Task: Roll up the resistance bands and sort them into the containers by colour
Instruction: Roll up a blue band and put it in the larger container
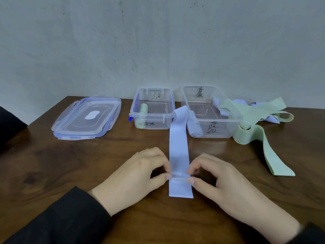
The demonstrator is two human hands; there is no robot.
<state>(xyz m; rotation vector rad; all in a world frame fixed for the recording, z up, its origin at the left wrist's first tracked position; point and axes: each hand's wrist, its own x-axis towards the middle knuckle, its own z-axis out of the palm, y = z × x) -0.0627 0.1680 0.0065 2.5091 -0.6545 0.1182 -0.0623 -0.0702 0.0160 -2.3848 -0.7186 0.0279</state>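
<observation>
A long pale lilac band [178,143] lies flat on the wooden table, running from near me to between the two clear containers. My left hand [139,175] pinches its left edge and my right hand [216,180] pinches its right edge, close to the near end. The left container [151,116] holds one rolled green band [143,111]. The right container [235,118] holds one rolled lilac band [194,127]. A loose heap of green bands [253,131] and lilac bands [271,119] lies right of that container.
Two stacked clear lids [88,118] with blue seals lie at the back left of the table [70,164]. A grey wall rises behind. One green strip trails toward the front right. A dark sleeve shows at the far left edge.
</observation>
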